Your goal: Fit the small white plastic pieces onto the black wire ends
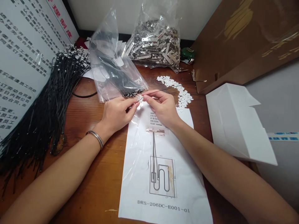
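Between the fingertips of both hands runs a thin black wire; its free length trails off to the upper right. My left hand, with a metal bangle at the wrist, is closed in a pinch near one end of it. Thumb and fingers of my right hand close on the same wire just beside. The tip at the left fingers is too small to make out. Just behind the hands lies a clear plastic bag of black wires with metal ends. Small white plastic pieces are spread right of my right hand.
Under my hands lies a printed drawing sheet. A large bundle of black wires with white ends hangs at the left. A bag of metal strips stands behind. Right are a green object, a brown carton and a white box.
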Action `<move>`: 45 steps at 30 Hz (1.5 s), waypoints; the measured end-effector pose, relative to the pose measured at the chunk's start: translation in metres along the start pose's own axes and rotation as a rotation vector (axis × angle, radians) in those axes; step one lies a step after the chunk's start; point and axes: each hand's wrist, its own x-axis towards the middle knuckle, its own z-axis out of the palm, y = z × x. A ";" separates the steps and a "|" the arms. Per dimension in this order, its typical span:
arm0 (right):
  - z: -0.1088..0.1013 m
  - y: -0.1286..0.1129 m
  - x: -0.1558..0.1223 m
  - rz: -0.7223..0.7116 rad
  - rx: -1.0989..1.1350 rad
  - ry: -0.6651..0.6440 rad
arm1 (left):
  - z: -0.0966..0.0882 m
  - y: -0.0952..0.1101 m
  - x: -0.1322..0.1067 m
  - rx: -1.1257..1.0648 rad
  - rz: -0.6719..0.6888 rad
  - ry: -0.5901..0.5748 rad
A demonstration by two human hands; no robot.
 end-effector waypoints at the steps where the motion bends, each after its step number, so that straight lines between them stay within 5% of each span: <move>1: 0.000 0.001 0.001 0.021 0.034 0.040 | 0.000 0.001 0.000 0.006 0.022 0.019; 5: -0.001 0.005 0.006 0.088 0.206 0.191 | -0.004 0.002 -0.001 -0.097 0.219 0.038; 9: -0.002 0.005 0.008 0.125 0.315 0.227 | -0.011 0.002 -0.002 -0.370 0.404 -0.153; 15: -0.002 0.003 0.006 0.142 0.317 0.170 | -0.017 0.004 -0.001 -0.627 0.372 -0.378; 17: -0.002 0.001 0.005 0.142 0.301 0.108 | -0.016 0.005 -0.001 -0.601 0.333 -0.310; 21: -0.003 -0.003 0.003 0.107 0.273 -0.062 | -0.012 0.010 0.000 -0.450 0.222 0.001; 24: -0.003 -0.003 0.002 0.105 0.305 -0.172 | -0.010 0.012 0.001 -0.389 0.057 0.094; 27: -0.002 -0.003 0.002 0.149 0.395 -0.140 | -0.009 0.011 0.001 -0.353 -0.016 0.029; 32: 0.000 -0.003 0.002 0.203 0.458 0.004 | -0.009 0.009 0.000 -0.355 0.095 -0.098; 42: -0.002 0.000 0.005 0.190 0.469 0.109 | -0.013 0.013 0.000 -0.460 0.026 -0.096; 45: -0.001 0.001 0.004 0.181 0.392 0.029 | -0.012 0.012 -0.001 -0.456 0.035 -0.119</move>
